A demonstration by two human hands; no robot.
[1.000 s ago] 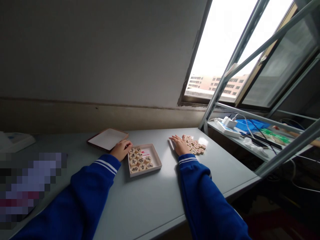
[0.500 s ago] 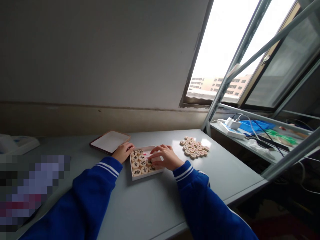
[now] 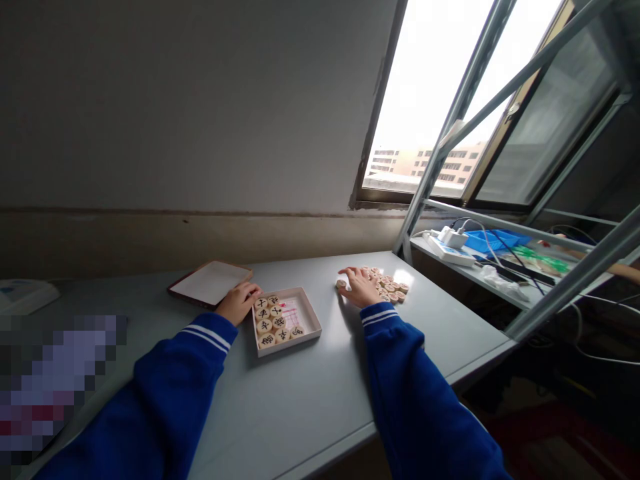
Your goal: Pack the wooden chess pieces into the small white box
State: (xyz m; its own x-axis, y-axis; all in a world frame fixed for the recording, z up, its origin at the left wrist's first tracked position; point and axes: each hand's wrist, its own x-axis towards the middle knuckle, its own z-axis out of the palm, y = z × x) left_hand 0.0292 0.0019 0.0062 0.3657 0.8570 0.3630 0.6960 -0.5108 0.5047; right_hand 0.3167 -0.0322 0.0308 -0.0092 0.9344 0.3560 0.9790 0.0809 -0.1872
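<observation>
A shallow white box (image 3: pixel 313 327) lies on the grey table, with several black-marked xiangqi pieces (image 3: pixel 279 323) packed along its left side and front. My left hand (image 3: pixel 239 303) grips the box at its far left corner, fingers over the rim. To the right of the box, my right hand (image 3: pixel 361 287) has a single round xiangqi piece (image 3: pixel 341 285) between thumb and fingers, at the table's surface. Behind that hand and to its right lies a cluster of red-marked pieces (image 3: pixel 393 288), partly hidden. The box's lid (image 3: pixel 213 283) rests inside up beside my left hand.
A wall (image 3: pixel 200 133) runs along the back of the table (image 3: pixel 295 400). Metal frame bars (image 3: pixel 435 160) rise at the right, before a window. Beyond them a shelf holds a power strip (image 3: pixel 447 248), cables and a blue tray (image 3: pixel 495 241). A pixelated area covers the lower left.
My right hand has left the box and moved right to the cluster, carrying a piece out. The box's right part now shows bare. My left hand has stayed at the box; the view has shifted slightly.
</observation>
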